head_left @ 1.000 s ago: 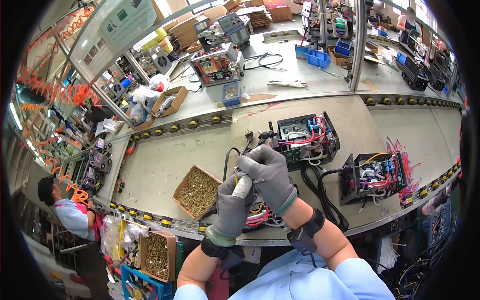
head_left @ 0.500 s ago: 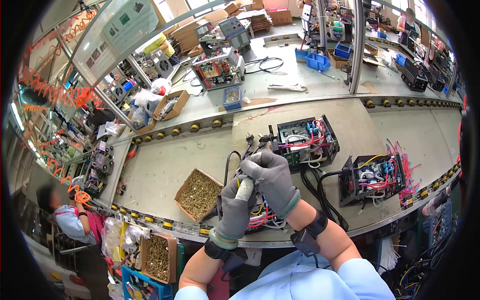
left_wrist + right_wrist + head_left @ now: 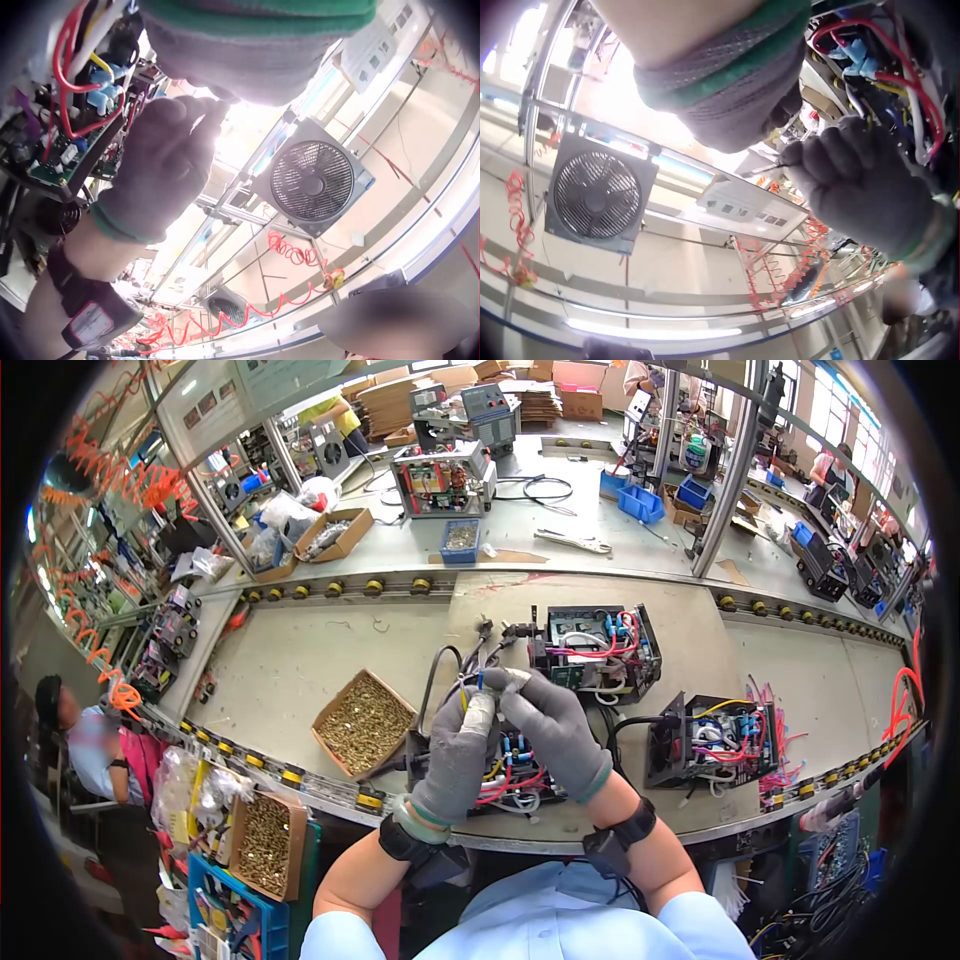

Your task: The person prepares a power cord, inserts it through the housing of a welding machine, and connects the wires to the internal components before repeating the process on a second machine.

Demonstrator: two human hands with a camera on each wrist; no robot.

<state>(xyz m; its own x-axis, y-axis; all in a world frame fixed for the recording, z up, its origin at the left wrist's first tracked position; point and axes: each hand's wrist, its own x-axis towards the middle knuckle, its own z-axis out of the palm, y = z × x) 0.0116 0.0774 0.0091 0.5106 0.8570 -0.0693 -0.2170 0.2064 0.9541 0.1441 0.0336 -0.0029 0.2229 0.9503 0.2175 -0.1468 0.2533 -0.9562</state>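
Note:
Both hands wear grey gloves with whitish tape on some fingers, and meet over a chassis [image 3: 515, 765] with red and white wires. My left hand [image 3: 450, 760] is curled round thin wires, a yellow wire [image 3: 464, 700] among them. My right hand [image 3: 560, 735] brings its thumb and fingertips together at a short blue wire [image 3: 481, 679] by the left fingertips. A black cord [image 3: 428, 690] arches beside the left hand. In the right wrist view, a thin pointed piece [image 3: 762, 172] sticks out from the left fist [image 3: 862, 180]; its kind cannot be told.
A cardboard box of small brass-coloured parts [image 3: 362, 725] lies left of the hands. Two wired chassis sit nearby, one behind [image 3: 600, 650] and one to the right [image 3: 710, 740]. Rollers [image 3: 340, 588] line the bench's back edge. Another person [image 3: 95, 750] is at far left.
The head view has turned, shifting the bench leftward. My right hand's fingers have straightened somewhat and drawn slightly apart from the left, so the blue wire now shows.

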